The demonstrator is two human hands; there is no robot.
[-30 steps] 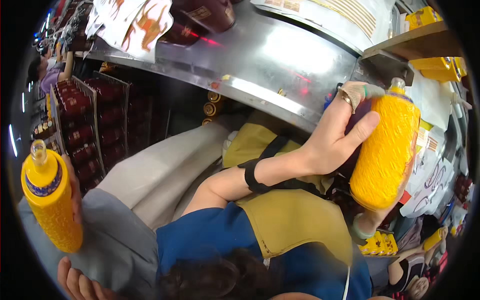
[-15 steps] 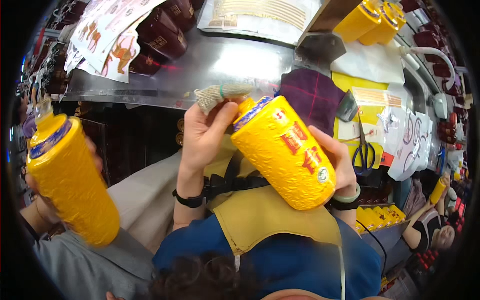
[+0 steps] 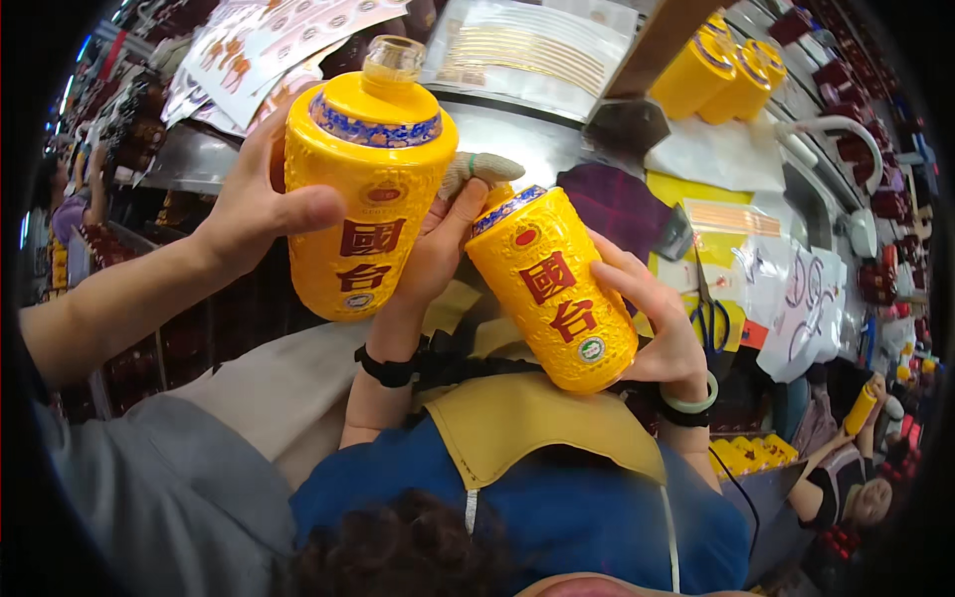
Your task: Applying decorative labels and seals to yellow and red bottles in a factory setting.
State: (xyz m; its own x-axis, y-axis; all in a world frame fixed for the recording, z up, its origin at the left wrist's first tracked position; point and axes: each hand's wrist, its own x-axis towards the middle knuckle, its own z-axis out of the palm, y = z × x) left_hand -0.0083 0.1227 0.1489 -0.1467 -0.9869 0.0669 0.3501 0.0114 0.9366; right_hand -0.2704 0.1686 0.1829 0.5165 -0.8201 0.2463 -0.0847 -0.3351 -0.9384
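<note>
My right hand grips a yellow embossed bottle around its right side and base. The bottle tilts, its neck to the upper left, with red characters, a round seal and a blue floral band at the shoulder. My left hand is closed at the neck, pinching a beige knit cloth with a green band; its fingers are partly hidden. A co-worker's grey-sleeved arm comes from the left. That co-worker's hand holds a second yellow bottle with a clear glass neck, overlapping my left hand and wrist.
A metal bench runs across, with printed sheets and gold-striped strips. Right lie dark purple cloth, scissors and decal sheets. Yellow bottles stand behind; more fill a crate. Another person sits far right.
The co-worker's bottle has moved up and right, in front of my left forearm, and turned to show its characters. My bottle has turned so its markings face up more squarely.
</note>
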